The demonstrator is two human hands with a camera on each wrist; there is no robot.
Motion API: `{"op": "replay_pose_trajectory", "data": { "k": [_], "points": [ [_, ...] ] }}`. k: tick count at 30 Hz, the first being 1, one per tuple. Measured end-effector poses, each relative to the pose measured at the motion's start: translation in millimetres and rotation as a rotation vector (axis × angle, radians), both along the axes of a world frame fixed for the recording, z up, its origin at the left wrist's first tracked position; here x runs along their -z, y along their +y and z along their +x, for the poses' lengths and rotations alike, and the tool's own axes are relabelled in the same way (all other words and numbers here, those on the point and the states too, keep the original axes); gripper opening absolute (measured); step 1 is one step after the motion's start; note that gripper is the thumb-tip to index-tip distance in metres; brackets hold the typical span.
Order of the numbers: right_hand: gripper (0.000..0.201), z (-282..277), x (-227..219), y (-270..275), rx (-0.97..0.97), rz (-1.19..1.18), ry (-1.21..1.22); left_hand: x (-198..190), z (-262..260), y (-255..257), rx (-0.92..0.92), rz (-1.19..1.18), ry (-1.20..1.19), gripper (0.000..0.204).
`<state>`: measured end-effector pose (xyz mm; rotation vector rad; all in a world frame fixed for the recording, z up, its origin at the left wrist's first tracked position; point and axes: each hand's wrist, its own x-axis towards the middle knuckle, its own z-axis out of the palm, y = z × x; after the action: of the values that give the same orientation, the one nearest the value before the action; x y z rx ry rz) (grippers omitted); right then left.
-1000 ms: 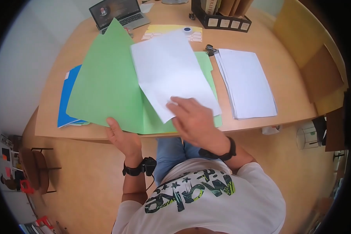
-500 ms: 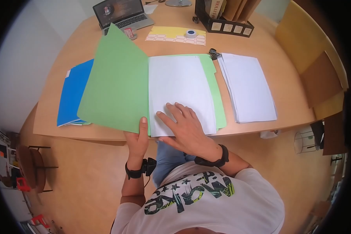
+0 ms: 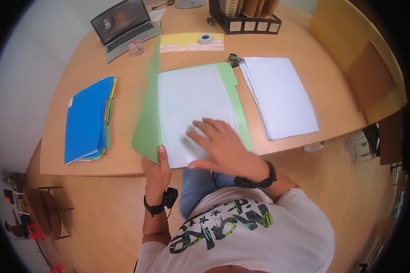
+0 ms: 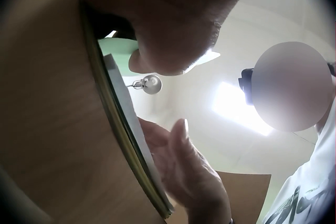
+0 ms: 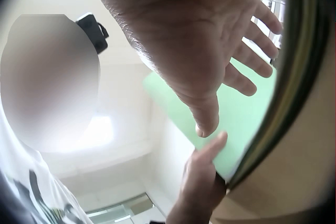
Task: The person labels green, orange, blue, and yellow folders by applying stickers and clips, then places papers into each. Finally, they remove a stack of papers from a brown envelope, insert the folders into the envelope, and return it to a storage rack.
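In the head view a green file folder [image 3: 241,120] lies open near the table's front edge. White paper [image 3: 191,95] rests squarely on its right half, with a green margin showing beyond it. The folder's cover [image 3: 146,116] stands nearly upright at the fold. My left hand [image 3: 156,175] holds the cover's lower corner, thumb on the inner side and the other fingers hidden behind. Over the lower part of the paper hovers my right hand [image 3: 223,148], its fingers spread. The right wrist view shows that palm [image 5: 194,40] facing down with the fingers apart.
Stacked blue folders [image 3: 89,120] lie at the left, with coloured edges showing. A clipped paper stack [image 3: 280,98] is on the right. Behind are a laptop [image 3: 125,27], a label sheet [image 3: 187,43] with a tape roll [image 3: 205,39] on it, and a black organizer [image 3: 246,20].
The white paper went from tilted above the folder to flat inside it. The green cover has swung up from the left with my left hand, and my right hand has lifted off the paper.
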<state>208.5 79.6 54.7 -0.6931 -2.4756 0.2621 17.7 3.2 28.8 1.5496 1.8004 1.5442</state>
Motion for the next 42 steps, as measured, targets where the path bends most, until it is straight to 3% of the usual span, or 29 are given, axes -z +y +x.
{"op": "replay_pose_trajectory", "data": {
  "k": [2,6,8,10,15,19,22,25,28,32,35,39,42],
  "points": [
    [0.058,27.7,-13.7,24.5,0.038,0.039,0.006,2.9,-0.3,-0.6,0.011,0.035,-0.009,0.036],
    [0.044,76.2,-45.7,117.7,0.358,-0.042,-0.027,16.5,-11.4,2.6,0.033,0.109,-0.017,0.035],
    [0.044,87.6,-39.6,182.3,0.392,-0.155,-0.056,24.8,-12.5,3.0,-0.002,0.128,-0.020,0.035],
    [0.046,94.8,-15.5,233.4,0.394,-0.105,-0.099,24.8,-10.5,5.0,-0.023,0.154,-0.021,0.035],
    [0.052,94.1,10.8,288.0,0.264,-0.397,-0.084,23.3,-7.3,3.1,-0.029,0.197,0.020,0.035],
    [0.048,87.4,19.1,295.1,0.190,-0.492,-0.055,27.8,-7.9,-0.3,-0.046,0.156,0.048,0.033],
    [0.037,88.0,14.8,290.8,0.237,-0.485,-0.050,30.8,-8.8,-2.2,-0.036,0.124,0.088,0.031],
    [0.026,88.1,-2.4,280.5,0.204,-0.852,0.295,28.2,-4.4,4.1,-0.041,0.210,0.184,0.033],
    [0.024,82.3,-14.1,276.8,0.141,-0.895,0.475,21.9,-2.7,7.2,-0.010,0.227,0.363,0.046],
    [0.023,73.8,-22.3,291.9,-0.031,-0.995,0.482,12.3,-3.5,9.0,0.064,0.164,0.660,0.055],
    [0.022,52.1,-35.3,284.4,-0.008,-1.030,0.518,10.0,-5.3,6.4,0.117,0.087,0.800,0.057],
    [0.028,15.4,-45.0,291.1,-0.034,-0.951,0.210,15.3,-6.0,6.9,0.129,0.080,0.901,0.060],
    [0.031,-19.0,-47.8,286.8,-0.144,-0.972,0.218,19.5,-7.5,6.6,0.139,0.093,0.926,0.062]
  ]
}}
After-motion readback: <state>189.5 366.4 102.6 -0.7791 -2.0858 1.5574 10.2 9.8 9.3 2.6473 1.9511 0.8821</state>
